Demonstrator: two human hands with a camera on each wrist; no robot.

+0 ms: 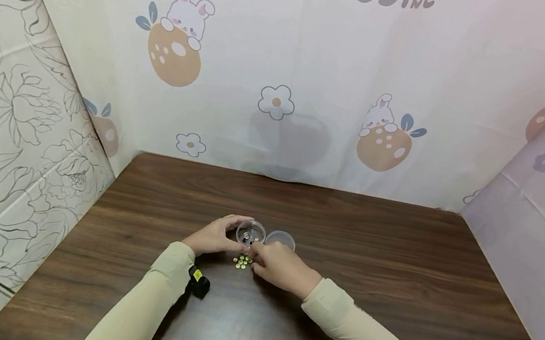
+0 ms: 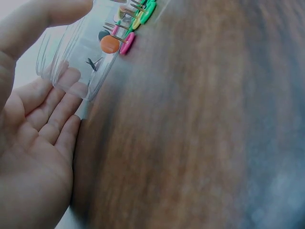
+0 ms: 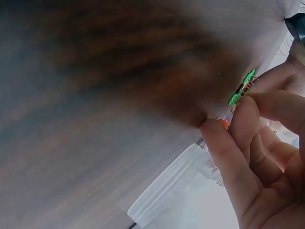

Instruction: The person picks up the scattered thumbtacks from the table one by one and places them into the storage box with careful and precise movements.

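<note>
My left hand (image 1: pixel 213 237) grips a small clear plastic cup (image 2: pixel 71 78), its thumb on one side and fingers on the other. A few thumbtacks lie inside the cup, among them an orange thumbtack (image 2: pixel 109 44). Just in front, several green, yellow and pink thumbtacks (image 1: pixel 241 262) rest on the table with their points up. My right hand (image 1: pixel 285 269) is beside them at the cup's near right side. Its thumb and fingers (image 3: pixel 245 117) are curled with the tips close together. Whether a thumbtack is between the tips is hidden.
A round translucent lid (image 1: pixel 284 237) lies right of the cup, partly behind the right hand. On the left wrist sits a black camera (image 1: pixel 199 284). The dark wooden table (image 1: pixel 396 257) meets printed cloth walls (image 1: pixel 307 70) at the back and sides.
</note>
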